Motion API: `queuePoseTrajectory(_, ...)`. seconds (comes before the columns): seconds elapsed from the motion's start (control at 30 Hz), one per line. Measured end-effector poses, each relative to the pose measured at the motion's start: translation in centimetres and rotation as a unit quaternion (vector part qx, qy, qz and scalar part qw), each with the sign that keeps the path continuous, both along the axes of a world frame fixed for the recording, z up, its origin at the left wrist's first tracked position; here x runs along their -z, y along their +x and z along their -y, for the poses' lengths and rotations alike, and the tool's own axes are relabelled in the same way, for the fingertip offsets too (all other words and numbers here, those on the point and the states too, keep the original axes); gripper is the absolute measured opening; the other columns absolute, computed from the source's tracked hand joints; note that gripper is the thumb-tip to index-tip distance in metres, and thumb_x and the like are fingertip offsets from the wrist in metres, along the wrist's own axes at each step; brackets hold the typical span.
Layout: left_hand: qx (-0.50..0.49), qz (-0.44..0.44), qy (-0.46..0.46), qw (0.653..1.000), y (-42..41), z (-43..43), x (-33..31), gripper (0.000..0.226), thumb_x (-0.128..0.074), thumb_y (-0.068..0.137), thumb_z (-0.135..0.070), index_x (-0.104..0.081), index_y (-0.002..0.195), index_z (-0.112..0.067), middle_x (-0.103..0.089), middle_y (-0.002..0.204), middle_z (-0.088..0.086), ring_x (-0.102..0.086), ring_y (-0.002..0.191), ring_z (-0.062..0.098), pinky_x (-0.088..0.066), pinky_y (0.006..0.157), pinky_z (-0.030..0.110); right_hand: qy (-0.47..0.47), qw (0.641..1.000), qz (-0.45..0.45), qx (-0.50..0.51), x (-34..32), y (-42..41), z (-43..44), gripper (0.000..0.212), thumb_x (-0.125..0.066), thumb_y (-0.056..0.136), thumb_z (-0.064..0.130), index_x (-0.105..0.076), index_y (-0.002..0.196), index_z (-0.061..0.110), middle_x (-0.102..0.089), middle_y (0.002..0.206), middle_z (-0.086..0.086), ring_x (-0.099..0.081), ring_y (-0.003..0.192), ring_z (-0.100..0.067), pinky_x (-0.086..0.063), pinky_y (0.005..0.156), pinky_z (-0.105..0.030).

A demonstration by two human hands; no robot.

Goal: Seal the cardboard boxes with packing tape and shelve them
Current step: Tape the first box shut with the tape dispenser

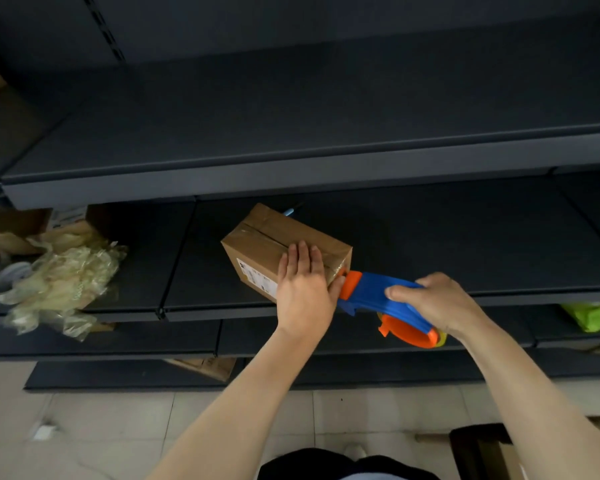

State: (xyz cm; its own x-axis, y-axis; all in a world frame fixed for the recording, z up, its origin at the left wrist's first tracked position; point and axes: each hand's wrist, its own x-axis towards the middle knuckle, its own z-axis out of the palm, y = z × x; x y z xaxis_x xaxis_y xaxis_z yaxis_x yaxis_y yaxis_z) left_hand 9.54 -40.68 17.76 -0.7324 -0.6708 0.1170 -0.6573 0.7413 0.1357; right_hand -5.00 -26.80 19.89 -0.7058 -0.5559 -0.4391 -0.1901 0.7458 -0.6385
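Our flat left hand (303, 292) pinned the box (267, 237), our right hand (437, 303) gripped the tape gun (374, 289); slipping could skew the seemingly uncut tape (335, 267).

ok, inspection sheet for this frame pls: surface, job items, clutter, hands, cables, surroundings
Surface: dark shelf, with the box lying on it.
Job's things: cardboard box, tape visible along its top seam; blue and orange tape dispenser, nose at the box's near right end.
Clutter: crumpled clear plastic at the left of the same shelf; green item on a lower shelf at right.
Grippers: left hand flat on the box top, fingers straight; right hand grips the dispenser.
Cables: nothing seen.
Surroundings: upper shelf above; tiled floor below.
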Motion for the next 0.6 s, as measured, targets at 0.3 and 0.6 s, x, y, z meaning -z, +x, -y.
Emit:
queuePoseTrajectory(0.3, -0.009, -0.065, 0.024, 0.998, -0.2, 0.3, -0.3, 0.070, -0.040, 0.094, -0.055, -0.038, 0.142, -0.004, -0.036, 0.149, 0.015, -0.028, 0.141, 0.027, -0.014, 0.117, 0.036, -0.017, 0.999, 0.034, -0.003, 0.9, 0.4, -0.8, 0.040, -0.068, 0.076, 0.054, -0.068, 0.076, 0.014, -0.065, 0.057, 0.002, -0.061, 0.048, -0.009, -0.040, 0.048, -0.021)
queuePoseTrajectory(0.6, -0.010, -0.210, 0.142, 0.967, 0.8, 1.8, -5.3, 0.054, -0.062, 0.088, -0.042, -0.056, 0.129, -0.007, -0.065, 0.114, 0.005, -0.063, 0.102, 0.016, -0.050, 0.085, 0.026, -0.108, 0.992, 0.066, -0.006, -2.5, 1.6, -2.5, 0.053, -0.067, 0.076, 0.053, -0.065, 0.071, 0.000, -0.060, 0.057, -0.016, -0.054, 0.048, -0.017, -0.038, 0.050, -0.028)
